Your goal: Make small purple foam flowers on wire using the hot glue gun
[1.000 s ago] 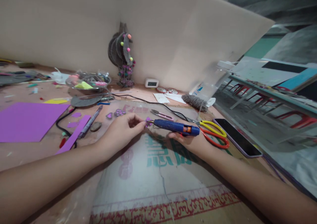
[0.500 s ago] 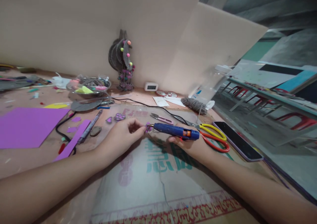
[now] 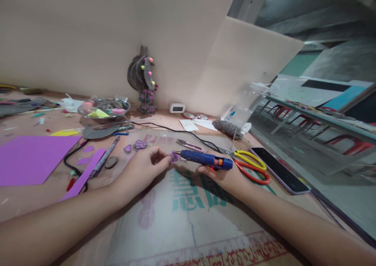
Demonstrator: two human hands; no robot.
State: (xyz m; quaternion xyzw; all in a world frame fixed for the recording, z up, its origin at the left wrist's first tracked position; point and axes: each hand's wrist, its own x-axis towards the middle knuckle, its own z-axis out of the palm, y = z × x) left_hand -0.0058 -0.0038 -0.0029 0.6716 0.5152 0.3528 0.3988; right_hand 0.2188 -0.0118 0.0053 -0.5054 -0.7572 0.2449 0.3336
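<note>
Between thumb and fingertips, my left hand (image 3: 147,166) pinches a small purple piece (image 3: 175,157) with a darker edge. My right hand (image 3: 219,176) is wrapped round a blue hot glue gun (image 3: 202,158), whose metal tip points left and meets or nearly meets the piece; I cannot tell which. A small red light glows under the gun. Beyond my left hand lie a purple flower-shaped piece (image 3: 140,144) with a grey outline and a little purple heart (image 3: 127,148). Thread snips (image 3: 190,145) rest behind the glue gun.
Scissors (image 3: 252,168) with yellow and orange handles and a phone (image 3: 279,170) lie at right. Grey yarn (image 3: 226,129) and a bottle (image 3: 243,105) stand behind. Purple sheet (image 3: 35,158), purple strip (image 3: 85,176) and pen (image 3: 105,158) lie left. A bowl (image 3: 102,119) holds craft bits.
The camera view has shifted slightly, so the table sits a little lower in the picture. Both hands keep their grips, with the glue gun's tip still at the purple piece.
</note>
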